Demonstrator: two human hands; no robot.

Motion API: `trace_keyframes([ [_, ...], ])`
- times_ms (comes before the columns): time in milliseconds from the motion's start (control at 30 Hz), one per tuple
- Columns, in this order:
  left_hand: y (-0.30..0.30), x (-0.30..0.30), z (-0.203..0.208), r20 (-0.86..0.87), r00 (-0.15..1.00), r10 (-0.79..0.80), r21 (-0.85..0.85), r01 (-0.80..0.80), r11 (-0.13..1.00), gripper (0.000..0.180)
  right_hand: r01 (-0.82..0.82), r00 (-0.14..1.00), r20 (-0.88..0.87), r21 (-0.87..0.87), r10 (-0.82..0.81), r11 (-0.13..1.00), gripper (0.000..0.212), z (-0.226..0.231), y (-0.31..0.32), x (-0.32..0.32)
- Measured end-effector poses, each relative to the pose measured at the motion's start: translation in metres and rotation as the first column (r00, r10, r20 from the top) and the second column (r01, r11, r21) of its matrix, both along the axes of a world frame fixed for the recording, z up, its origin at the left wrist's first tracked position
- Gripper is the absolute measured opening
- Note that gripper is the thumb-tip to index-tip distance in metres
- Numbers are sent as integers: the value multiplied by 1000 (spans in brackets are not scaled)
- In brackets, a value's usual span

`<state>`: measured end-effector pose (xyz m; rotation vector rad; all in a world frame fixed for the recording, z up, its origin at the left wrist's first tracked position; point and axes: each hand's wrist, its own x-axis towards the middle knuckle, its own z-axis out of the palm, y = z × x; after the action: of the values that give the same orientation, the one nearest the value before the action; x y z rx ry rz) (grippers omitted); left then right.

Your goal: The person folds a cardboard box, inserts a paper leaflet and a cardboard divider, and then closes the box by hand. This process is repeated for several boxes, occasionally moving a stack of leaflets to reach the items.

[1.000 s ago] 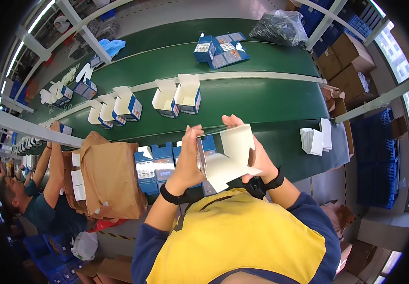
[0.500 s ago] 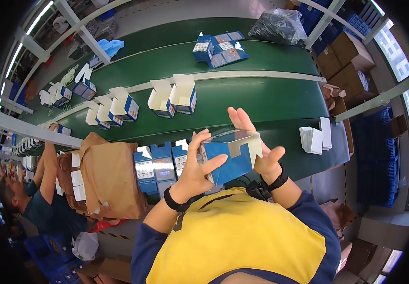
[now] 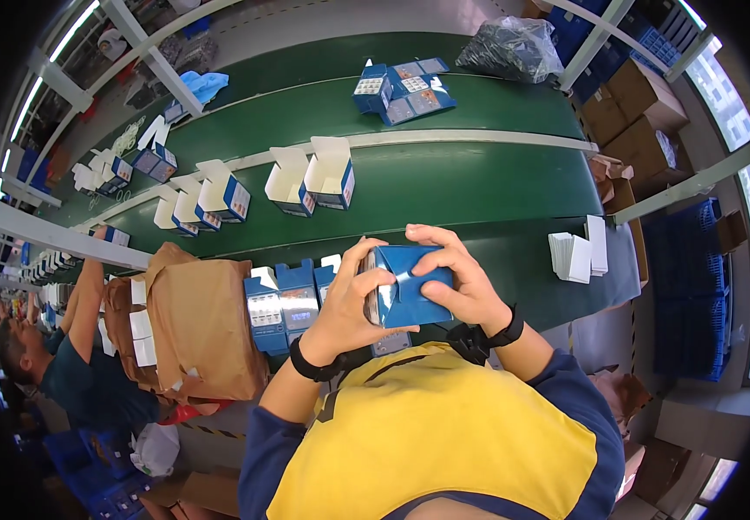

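A small blue cardboard box (image 3: 405,299) is held up in front of my chest, its blue end facing up with the flaps folded in. My left hand (image 3: 340,303) wraps round its left side, thumb along the lower edge. My right hand (image 3: 469,282) grips the right side, with thumb and fingers bent onto the blue end. Left of my hands, flattened blue cartons (image 3: 295,308) stand in a row by the near table edge. Beyond the box, open white-lined boxes (image 3: 332,178) stand on the green conveyor belt (image 3: 479,178).
A brown paper-wrapped bundle (image 3: 202,325) sits at the left, beside a co-worker (image 3: 80,364) reaching to the belt. White folded card pieces (image 3: 573,256) lie on the right. Farther back are unfolded blue cartons (image 3: 414,95) and a dark plastic bag (image 3: 512,48). A white rail (image 3: 479,136) divides the belts.
The box has turned so its blue end faces up, and the open flap is now folded in. My right hand has closed onto it. The open boxes on the belt have shifted slightly left.
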<state>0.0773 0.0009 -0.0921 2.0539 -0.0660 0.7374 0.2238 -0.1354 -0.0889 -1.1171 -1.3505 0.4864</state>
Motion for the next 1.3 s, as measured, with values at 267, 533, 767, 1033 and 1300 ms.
trace_keyframes([
  [267,6,0,5,-61,998,-6,220,19,975,80,195,980,91,-246,-177,950,41,0,8,-8],
  [533,5,-5,2,-136,990,-30,118,47,992,83,59,998,57,-350,-42,935,43,-7,1,8],
  [767,-18,15,-16,134,975,176,150,-196,969,100,57,695,-714,-65,-86,996,67,-12,13,-24],
  [1033,-20,5,-13,-249,945,-211,-584,27,811,115,169,943,-258,-167,-209,971,83,-13,3,-5],
  [1300,-31,9,-20,114,987,-114,181,92,979,89,14,392,-810,-469,-437,883,70,-26,8,-1],
])
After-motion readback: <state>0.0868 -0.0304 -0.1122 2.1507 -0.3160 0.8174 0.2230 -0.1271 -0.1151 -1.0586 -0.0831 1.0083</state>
